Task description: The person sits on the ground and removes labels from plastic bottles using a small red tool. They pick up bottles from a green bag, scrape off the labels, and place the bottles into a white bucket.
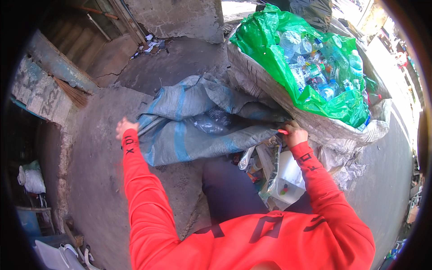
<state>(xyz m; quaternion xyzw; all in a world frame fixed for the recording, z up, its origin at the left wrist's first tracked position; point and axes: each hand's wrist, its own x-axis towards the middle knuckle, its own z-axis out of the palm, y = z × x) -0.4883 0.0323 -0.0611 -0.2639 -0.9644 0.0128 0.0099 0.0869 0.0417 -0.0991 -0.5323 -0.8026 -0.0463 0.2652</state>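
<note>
At the far left, a white bag [32, 177] is resting beyond the floor's left edge, with pale plastic articles [56, 255] lying below it near the lower left corner. Along that same edge a worn wall [49, 96] is standing, and a straw broom [72, 92] is leaning there with its bristles spreading toward the grey floor [96, 180]. The left hand [126, 128], extending from a red sleeve, is hovering at the left end of the woven sack; its fingers are spreading loosely, and whether they are touching the fabric cannot be told. Farther back, paper litter [153, 46] is lying by the floor's far edge, at the foot of a wall.

A grey woven sack with blue stripes [198, 146] is lying in the middle of the floor, in front of the person's legs. Its mouth is gaping, and dark plastic [209, 123] is showing inside. Below its right part, mixed scraps [258, 173] are lying between the legs, a white plastic piece [290, 173] among them. The right hand [295, 133] is closing on the striped sack's right rim, its grip narrow, while a small orange-red piece [282, 132] is showing at the fingers. Just behind this hand, a large whitish sack [252, 74] is standing upright, a green bag [261, 40] lining it and clear bottles [315, 74] filling the bag.
</note>
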